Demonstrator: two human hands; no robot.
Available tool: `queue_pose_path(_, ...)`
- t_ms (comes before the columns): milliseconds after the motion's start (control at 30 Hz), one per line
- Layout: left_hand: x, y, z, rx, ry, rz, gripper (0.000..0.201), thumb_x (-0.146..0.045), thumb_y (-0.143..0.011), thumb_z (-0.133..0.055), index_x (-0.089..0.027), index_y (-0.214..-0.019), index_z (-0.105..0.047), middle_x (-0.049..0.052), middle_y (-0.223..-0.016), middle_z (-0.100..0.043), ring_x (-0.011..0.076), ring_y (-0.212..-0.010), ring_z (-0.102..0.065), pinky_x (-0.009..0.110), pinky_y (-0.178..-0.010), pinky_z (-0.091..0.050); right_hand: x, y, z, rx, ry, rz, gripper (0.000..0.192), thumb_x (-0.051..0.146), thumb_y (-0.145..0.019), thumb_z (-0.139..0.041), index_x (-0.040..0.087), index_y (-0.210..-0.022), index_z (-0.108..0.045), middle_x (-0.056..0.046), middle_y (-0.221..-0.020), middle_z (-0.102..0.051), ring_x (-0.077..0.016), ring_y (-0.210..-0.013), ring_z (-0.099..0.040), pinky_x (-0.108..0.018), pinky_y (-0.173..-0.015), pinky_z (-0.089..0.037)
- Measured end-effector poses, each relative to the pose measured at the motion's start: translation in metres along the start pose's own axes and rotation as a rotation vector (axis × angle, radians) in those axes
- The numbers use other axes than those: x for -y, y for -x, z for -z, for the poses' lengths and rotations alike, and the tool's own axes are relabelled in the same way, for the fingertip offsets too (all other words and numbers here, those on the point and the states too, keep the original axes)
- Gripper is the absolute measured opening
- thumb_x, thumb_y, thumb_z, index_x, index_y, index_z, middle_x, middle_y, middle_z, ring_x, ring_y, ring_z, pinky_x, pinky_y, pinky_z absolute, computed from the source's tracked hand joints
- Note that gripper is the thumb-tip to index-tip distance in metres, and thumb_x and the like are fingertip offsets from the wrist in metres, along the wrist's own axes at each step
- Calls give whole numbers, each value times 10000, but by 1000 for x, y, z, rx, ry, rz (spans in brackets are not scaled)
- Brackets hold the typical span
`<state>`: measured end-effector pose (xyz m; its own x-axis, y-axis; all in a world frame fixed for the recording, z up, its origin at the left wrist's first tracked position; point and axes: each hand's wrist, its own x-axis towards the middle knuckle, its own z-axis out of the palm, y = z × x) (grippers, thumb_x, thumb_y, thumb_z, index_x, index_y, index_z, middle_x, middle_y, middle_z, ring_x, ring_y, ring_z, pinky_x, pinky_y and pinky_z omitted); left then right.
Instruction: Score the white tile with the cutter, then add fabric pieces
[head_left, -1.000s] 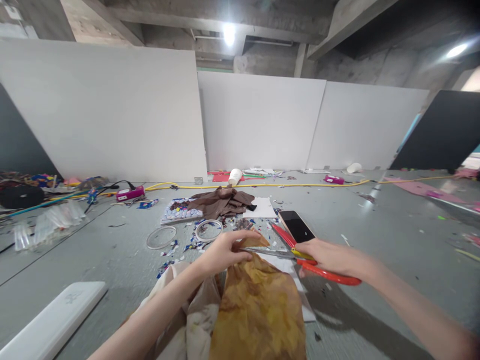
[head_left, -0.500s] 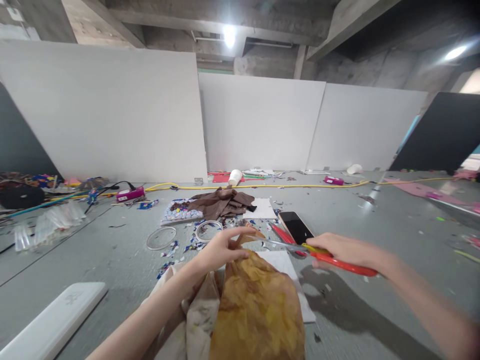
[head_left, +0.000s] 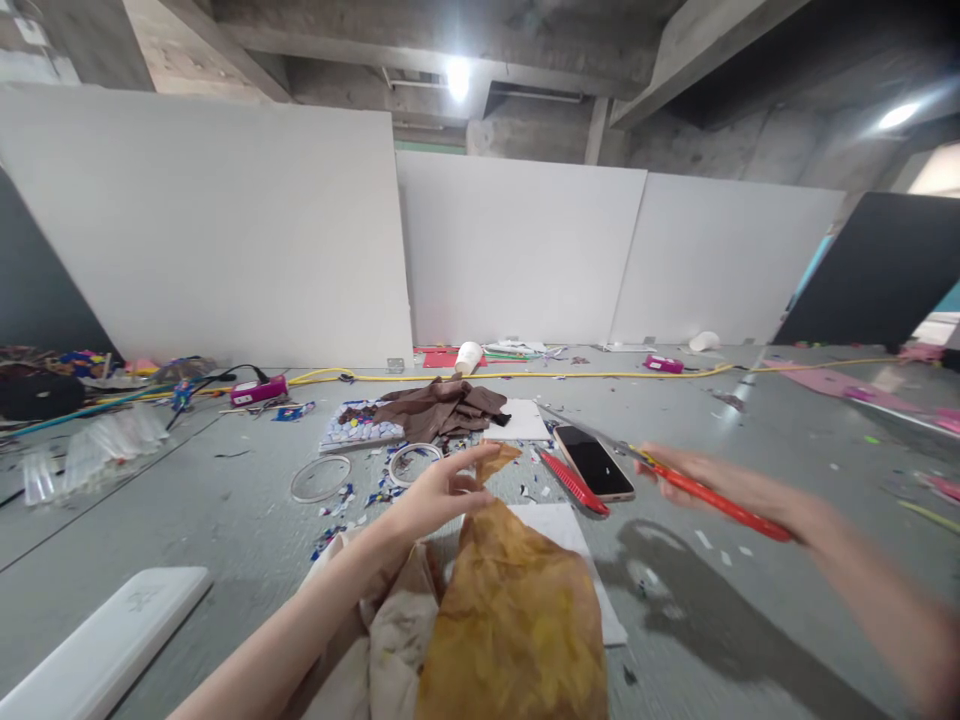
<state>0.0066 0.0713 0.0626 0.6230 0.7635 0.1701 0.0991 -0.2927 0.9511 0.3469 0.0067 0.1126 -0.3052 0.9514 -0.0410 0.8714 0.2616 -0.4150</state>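
One hazard: red-handled scissors point(head_left: 716, 494), gripped in right hand point(head_left: 731, 474), risked scratching nearby phone point(head_left: 595, 463) if dropped; left hand point(head_left: 436, 492) pinched yellow-brown fabric point(head_left: 521, 615).

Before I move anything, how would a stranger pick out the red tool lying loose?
Below the white panels, find the dark-screened phone on the grey surface. Left of it lies a slim red tool; its ribbed body sets it apart from the red-handled scissors in the right hand.
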Motion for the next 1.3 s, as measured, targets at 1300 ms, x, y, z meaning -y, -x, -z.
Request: queue_pose_path(1300,-6,5,-5,149,-248,-16,651,-147,-743,-538,-283,-1349,-342,65,-1254,-500,55,-548,-467,195,-542,-412,39,-22,-37,268,175,64,412,567,-757,-499,195,-898,-603,-79,-831,-628,-251,-726,-608,-276,-586,-406)
